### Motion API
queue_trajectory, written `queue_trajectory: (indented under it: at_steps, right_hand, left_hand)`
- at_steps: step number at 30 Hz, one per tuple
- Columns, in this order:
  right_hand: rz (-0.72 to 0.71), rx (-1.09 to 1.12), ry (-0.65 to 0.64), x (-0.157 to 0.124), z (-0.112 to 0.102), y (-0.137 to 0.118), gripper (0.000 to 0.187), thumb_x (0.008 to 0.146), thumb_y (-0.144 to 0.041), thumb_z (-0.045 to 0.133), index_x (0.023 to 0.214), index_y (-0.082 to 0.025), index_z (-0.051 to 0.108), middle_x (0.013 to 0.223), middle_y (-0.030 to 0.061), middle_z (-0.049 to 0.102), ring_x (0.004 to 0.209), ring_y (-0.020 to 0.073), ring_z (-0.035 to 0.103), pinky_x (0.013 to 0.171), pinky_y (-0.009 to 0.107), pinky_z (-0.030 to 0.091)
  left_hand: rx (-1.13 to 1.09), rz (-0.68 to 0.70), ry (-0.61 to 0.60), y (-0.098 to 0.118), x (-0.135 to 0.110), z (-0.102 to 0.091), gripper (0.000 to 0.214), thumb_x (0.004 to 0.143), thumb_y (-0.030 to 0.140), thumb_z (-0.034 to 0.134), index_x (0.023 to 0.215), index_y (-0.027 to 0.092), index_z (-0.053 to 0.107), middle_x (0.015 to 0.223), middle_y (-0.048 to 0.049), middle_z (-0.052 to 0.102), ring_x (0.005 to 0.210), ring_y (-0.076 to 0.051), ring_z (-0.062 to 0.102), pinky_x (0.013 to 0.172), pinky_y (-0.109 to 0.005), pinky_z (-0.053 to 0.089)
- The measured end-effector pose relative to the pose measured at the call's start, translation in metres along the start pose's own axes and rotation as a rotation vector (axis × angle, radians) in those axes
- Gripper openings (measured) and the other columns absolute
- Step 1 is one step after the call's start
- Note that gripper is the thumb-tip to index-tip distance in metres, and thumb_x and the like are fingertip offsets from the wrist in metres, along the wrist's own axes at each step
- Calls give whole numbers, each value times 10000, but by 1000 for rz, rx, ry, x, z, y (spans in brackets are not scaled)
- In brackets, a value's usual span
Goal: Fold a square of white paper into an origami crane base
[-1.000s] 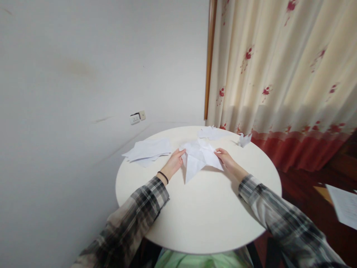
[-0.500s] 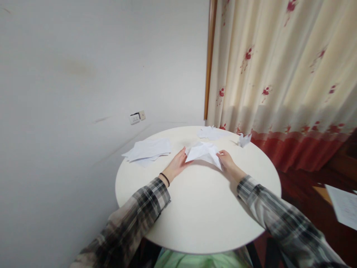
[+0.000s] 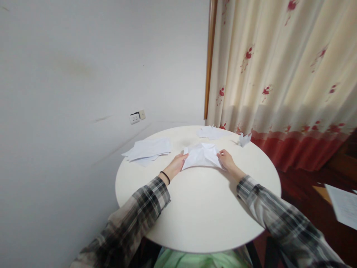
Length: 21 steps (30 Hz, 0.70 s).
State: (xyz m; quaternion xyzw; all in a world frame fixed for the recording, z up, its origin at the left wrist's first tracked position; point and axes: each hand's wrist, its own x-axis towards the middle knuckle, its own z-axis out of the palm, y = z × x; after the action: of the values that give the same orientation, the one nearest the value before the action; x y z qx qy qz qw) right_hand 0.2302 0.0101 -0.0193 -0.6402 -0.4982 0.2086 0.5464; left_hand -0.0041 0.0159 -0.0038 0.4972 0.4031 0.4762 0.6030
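A creased white sheet of paper [image 3: 199,156] is stretched between my two hands over the middle of the round white table [image 3: 206,208]. My left hand [image 3: 177,164] pinches its left edge, thumb on top. At the right edge, my right hand [image 3: 226,159] grips the paper between thumb and fingers. Fold lines and a raised ridge run across the sheet, and its near edge bows slightly. Whether its underside touches the table I cannot tell.
A stack of white paper [image 3: 150,148] lies at the table's left. Further back are more white paper pieces [image 3: 209,132]. A folded paper figure [image 3: 244,140] stands near the right rim. The wall [image 3: 83,156] borders the left side; a patterned curtain [image 3: 267,111] hangs behind.
The sheet has opened out wider and flatter toward the left. My left hand has gone from spread fingers beside the paper to pinching its edge; my right hand has hardly moved.
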Motion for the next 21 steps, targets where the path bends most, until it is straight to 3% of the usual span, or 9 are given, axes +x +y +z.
queue_trajectory:
  at_steps: [4,8,11,15,19,21]
  right_hand:
    - [-14,-221,-54,-1,0,-3,20,699,-170,533,694,-189,534,663,28,578,637,155,499,603,246,311]
    - [-34,-497,-161,-5,-1,-8,144,801,-197,449,901,-146,539,866,100,627,775,173,560,626,238,340]
    - [-37,-625,-210,-9,-1,-14,205,837,-228,405,984,-136,514,934,124,627,839,198,578,639,250,359]
    - [-56,-765,-229,-17,0,-22,244,856,-246,368,1040,-129,478,975,142,618,878,228,585,647,274,376]
    - [-88,-849,-234,-24,1,-30,253,871,-248,344,1057,-116,453,966,151,618,882,245,590,652,288,390]
    - [-99,-870,-232,-27,1,-33,254,875,-249,335,1058,-113,447,959,153,618,877,251,594,652,294,395]
  left_hand:
    - [278,51,218,-7,7,-6,78,706,183,582,730,143,519,615,-3,584,603,-146,567,573,-238,416]
    - [665,108,354,-9,10,-13,174,712,234,606,810,152,488,715,-2,574,694,-145,560,593,-221,387]
    - [1019,114,347,-5,6,-14,217,753,268,571,909,155,470,811,-46,596,763,-168,575,621,-235,390]
    - [1305,149,305,3,-7,-12,340,781,311,528,1052,138,415,859,-97,605,817,-216,590,665,-286,411]
    - [1476,432,355,10,-20,0,392,783,222,504,1142,117,388,1090,-151,529,1062,-245,489,863,-358,379]
    - [1460,620,275,13,-24,10,400,816,207,445,1197,120,357,1195,-149,471,1154,-228,412,956,-370,320]
